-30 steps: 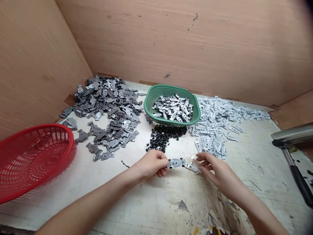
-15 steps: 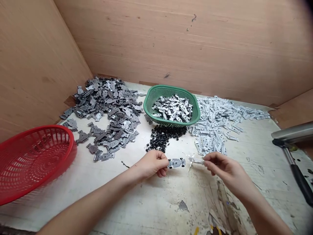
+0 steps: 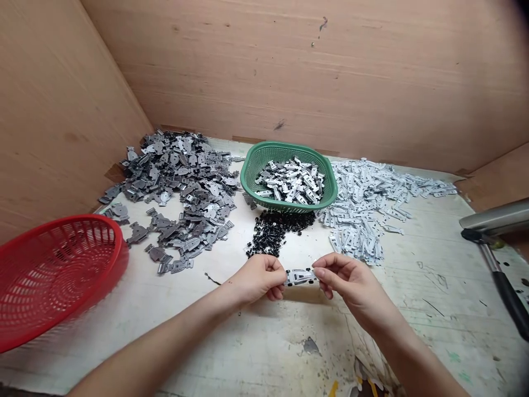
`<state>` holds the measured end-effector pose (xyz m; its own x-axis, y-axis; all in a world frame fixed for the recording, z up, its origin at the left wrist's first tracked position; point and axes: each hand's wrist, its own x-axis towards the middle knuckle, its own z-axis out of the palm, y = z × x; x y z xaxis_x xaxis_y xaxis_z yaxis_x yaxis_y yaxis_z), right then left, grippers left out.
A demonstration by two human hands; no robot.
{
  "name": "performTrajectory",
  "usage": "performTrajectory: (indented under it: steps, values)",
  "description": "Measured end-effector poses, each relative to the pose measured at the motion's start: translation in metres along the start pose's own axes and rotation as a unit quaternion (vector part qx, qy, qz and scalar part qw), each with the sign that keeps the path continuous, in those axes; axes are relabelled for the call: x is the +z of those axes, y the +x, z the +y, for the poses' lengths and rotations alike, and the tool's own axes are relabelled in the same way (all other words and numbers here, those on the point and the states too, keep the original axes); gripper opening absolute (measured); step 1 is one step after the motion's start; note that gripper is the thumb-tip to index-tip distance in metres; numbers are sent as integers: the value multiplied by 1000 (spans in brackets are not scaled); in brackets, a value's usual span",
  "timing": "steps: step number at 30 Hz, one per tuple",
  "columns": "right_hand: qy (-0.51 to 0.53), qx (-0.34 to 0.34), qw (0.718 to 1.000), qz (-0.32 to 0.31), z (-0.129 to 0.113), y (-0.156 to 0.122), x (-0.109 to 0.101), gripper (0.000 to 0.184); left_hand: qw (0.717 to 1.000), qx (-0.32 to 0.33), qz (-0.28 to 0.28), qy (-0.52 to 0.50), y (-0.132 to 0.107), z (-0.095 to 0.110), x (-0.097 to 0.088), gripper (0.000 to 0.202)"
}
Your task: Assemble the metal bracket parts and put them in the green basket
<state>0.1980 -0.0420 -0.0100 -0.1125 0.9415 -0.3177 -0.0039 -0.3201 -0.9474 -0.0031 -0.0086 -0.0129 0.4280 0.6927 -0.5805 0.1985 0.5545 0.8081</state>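
A small toy race car [image 3: 300, 277] with black wheels spans the gap between my hands. My left hand [image 3: 264, 278] pinches its left end, where the grey chassis was seen earlier. At the other end, my right hand [image 3: 349, 281] has thumb and fingers closed on the white body piece, which lies over the chassis. Whether the two parts are locked together I cannot tell. Just beyond my hands is a heap of small black wheel parts [image 3: 268, 231]. Behind that, a green basket [image 3: 248, 171] contains similar white-topped pieces.
Grey chassis plates [image 3: 185, 176] are heaped at the left, white body pieces [image 3: 363, 198] at the right. A red basket [image 3: 119, 251] stands at the left edge. By the right edge lies a black-handled tool [image 3: 510, 303] near a metal cylinder [image 3: 500, 218]. Wooden panels [image 3: 256, 71] enclose the worktop.
My right hand has moved left, bringing the white piece from beside the grey chassis to on top of it. My left hand has stayed almost in place.
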Motion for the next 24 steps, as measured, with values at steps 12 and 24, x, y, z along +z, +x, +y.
performTrajectory:
  steps: [12, 24]
  values:
    - [11, 2, 1000, 9, 3, -3, 4, 29, 1000, 4, -1, 9, 1, -2, -1, 5]
    - [13, 28, 999, 25, 9, 0, 0, 38, 999, 1, -6, -31, -1, 2, 0, 6]
